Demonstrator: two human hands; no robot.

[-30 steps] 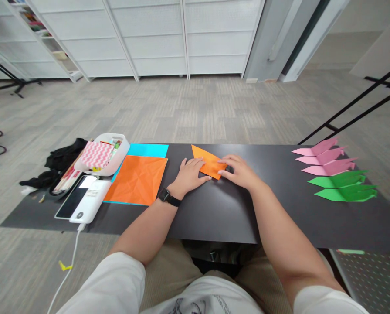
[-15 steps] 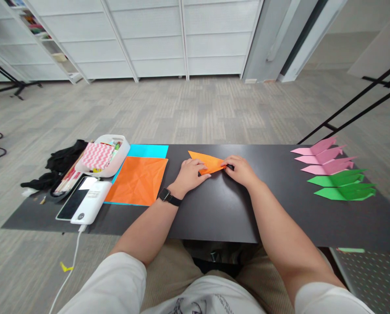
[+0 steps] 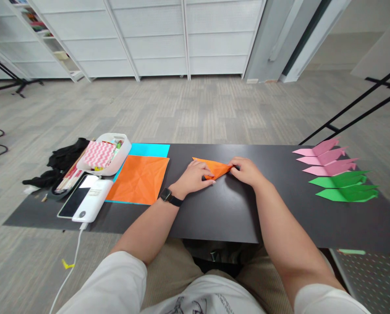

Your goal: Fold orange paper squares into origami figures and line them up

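Note:
A folded orange paper [image 3: 214,168] lies on the black table [image 3: 221,209], narrowed to a slim triangle pointing right. My left hand [image 3: 195,178] rests on its left half, fingers curled over the paper and pressing it down. My right hand [image 3: 247,171] pinches the paper's right tip between thumb and fingers. A black watch sits on my left wrist.
A flat orange sheet [image 3: 139,179] lies over a cyan sheet [image 3: 149,150] to the left. Further left are a white tray [image 3: 105,153] of patterned papers, a phone [image 3: 75,200] and a white power bank [image 3: 92,200]. Three pink [image 3: 323,158] and green folded pieces [image 3: 345,186] lie at the right.
The orange paper went from a wider flat shape to a narrower triangle as a flap was folded over. Both hands shifted slightly to the right along it.

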